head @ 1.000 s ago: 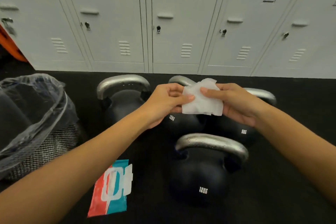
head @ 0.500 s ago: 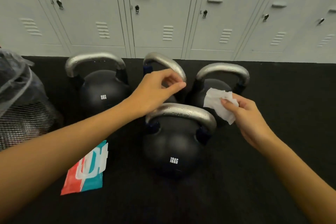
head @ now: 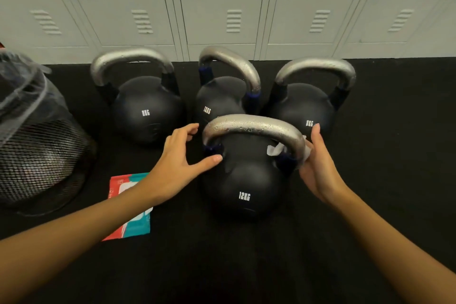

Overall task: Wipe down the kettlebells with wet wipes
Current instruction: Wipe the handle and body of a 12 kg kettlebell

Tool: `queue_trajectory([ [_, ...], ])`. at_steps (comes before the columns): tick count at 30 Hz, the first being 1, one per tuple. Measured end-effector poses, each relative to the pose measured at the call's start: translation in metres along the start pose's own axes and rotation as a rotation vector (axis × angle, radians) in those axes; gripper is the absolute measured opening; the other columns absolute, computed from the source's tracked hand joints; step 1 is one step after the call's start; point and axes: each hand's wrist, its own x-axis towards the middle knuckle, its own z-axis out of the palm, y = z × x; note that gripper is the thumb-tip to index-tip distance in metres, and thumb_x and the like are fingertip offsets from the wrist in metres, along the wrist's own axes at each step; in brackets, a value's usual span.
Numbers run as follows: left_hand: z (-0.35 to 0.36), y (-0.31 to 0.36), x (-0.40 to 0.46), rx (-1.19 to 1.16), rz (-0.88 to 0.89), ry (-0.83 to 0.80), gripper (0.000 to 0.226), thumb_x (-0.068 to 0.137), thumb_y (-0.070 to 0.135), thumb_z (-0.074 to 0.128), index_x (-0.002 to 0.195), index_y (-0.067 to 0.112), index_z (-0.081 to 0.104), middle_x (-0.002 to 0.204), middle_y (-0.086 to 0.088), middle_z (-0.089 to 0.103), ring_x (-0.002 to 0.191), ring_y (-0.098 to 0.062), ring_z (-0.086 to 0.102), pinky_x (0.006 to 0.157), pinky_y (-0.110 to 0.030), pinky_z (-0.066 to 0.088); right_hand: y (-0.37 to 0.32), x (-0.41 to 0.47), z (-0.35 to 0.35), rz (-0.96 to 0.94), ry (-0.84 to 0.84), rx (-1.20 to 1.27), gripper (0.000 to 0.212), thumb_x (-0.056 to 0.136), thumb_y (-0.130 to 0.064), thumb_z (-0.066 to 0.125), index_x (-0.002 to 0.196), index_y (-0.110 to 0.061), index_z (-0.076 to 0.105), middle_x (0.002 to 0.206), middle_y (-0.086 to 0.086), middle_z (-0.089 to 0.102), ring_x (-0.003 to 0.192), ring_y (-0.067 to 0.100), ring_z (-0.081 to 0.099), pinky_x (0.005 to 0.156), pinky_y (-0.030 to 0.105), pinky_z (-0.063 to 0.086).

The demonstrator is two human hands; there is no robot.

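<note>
Several black kettlebells with silver handles stand on the black floor. The nearest, marked 12KG point(head: 243, 187), has a wet, beaded handle point(head: 254, 128). My right hand point(head: 318, 168) wraps a white wet wipe point(head: 276, 149) round the right end of that handle. My left hand point(head: 177, 163) is spread open at the handle's left end, thumb touching the bell's left shoulder. Behind stand an 8KG bell point(head: 145, 108), another 12KG bell point(head: 219, 101) and a second 8KG bell point(head: 303, 111).
A red and teal wet wipe pack point(head: 128, 207) lies on the floor under my left forearm. A black mesh bin with a clear liner point(head: 37, 143) stands at the left. Grey lockers point(head: 222, 2) line the back wall.
My right hand carried the wipe down onto the right end of the front bell's handle. My left hand let go of the wipe and dropped to the handle's left end. The camera tilted down.
</note>
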Motion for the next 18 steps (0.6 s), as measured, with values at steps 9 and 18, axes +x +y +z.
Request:
queue_trajectory([
  [9, 0.017, 0.0, -0.008, -0.002, -0.051, -0.076, 0.096, 0.063, 0.062, 0.066, 0.144, 0.028, 0.028, 0.14, 0.01, 0.037, 0.13, -0.006, 0.034, 0.11, -0.037, 0.035, -0.014, 0.014, 0.001, 0.011, 0.016, 0.006, 0.08, 0.101, -0.054, 0.016, 0.087, 0.006, 0.066, 0.072, 0.02, 0.067, 0.082, 0.025, 0.066, 0.097, 0.034, 0.046],
  [18, 0.021, -0.001, -0.008, -0.049, -0.046, -0.058, 0.093, 0.068, 0.053, 0.071, 0.145, 0.027, 0.027, 0.144, 0.01, 0.039, 0.128, -0.002, 0.039, 0.108, -0.035, 0.037, 0.033, -0.026, 0.011, -0.069, 0.271, 0.146, 0.039, 0.106, -0.023, 0.029, 0.119, -0.017, 0.065, 0.123, 0.001, 0.068, 0.122, 0.011, 0.058, 0.11, 0.033, 0.036],
])
